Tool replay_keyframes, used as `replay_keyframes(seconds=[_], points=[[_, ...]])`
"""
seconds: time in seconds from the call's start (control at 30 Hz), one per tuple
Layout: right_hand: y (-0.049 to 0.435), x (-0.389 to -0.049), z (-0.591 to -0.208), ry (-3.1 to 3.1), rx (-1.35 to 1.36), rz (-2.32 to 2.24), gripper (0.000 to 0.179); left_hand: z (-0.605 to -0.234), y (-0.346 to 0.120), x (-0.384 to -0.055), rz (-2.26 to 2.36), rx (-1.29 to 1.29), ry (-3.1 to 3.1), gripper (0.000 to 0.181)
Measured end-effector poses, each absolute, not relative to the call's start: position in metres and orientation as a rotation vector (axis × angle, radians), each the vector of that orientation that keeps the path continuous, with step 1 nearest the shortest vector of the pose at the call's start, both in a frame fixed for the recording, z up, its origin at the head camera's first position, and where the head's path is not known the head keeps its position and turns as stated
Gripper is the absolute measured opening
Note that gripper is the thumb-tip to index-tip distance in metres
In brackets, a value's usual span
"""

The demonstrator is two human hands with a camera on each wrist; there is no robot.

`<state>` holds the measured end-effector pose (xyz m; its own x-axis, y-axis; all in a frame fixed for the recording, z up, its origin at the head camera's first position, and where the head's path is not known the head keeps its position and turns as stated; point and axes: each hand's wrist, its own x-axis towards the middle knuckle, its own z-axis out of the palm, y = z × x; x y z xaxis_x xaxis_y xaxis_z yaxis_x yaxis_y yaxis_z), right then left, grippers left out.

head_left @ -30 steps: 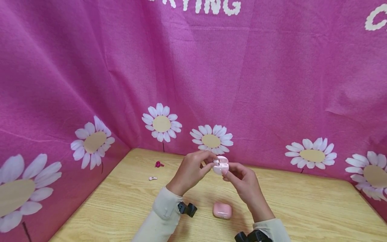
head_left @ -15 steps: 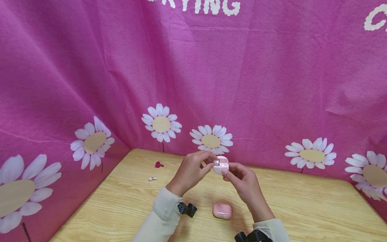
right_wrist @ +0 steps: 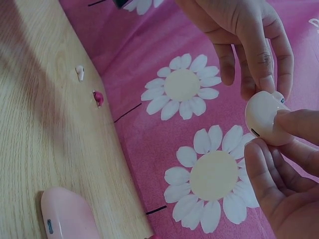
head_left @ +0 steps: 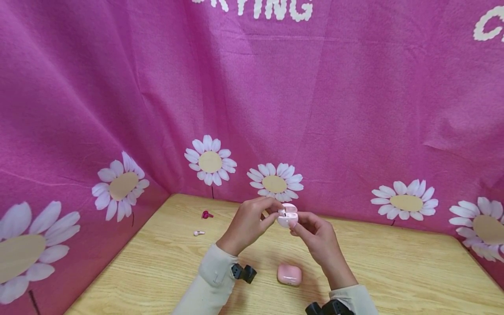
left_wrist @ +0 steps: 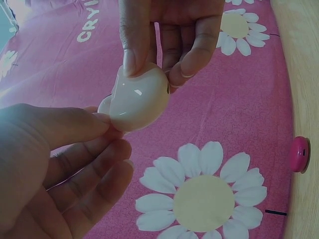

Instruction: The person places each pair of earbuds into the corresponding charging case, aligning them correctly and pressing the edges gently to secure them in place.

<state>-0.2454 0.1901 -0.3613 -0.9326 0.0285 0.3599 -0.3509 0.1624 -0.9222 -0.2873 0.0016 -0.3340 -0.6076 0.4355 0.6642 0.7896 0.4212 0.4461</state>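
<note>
My right hand (head_left: pixel 320 238) holds a small glossy pale earbud case (head_left: pixel 288 221) in the air over the table, gripped between thumb and fingers. Its lid stands up, opened, in the head view. Thumb and index finger of my left hand (head_left: pixel 248 221) pinch a white earbud (left_wrist: pixel 104 105) right at the case's opening. The earbud's dark tip (right_wrist: pixel 282 100) shows past the case's edge in the right wrist view, while the fingers hide much of the rest. Below the hands a closed pink earbud case (head_left: pixel 289 274) lies on the table.
On the left of the wooden table (head_left: pixel 157 262) lie a magenta earbud (head_left: pixel 207 214) and a white earbud (head_left: pixel 199 232). A rounded magenta object (left_wrist: pixel 299 154) with a dark slot sits at the table's back edge. A pink daisy-printed cloth (head_left: pixel 338 109) hangs close behind the hands.
</note>
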Motion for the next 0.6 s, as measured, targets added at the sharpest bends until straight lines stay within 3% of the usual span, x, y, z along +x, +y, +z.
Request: replay_keyframes(seconds=[0.6], points=[[0.1901, -0.2453, -0.3611, -2.153, 0.312, 1.83, 0.027, -0.3352, 0.0012, -0.2875, -1.045, -1.041, -2.23, 0.013]])
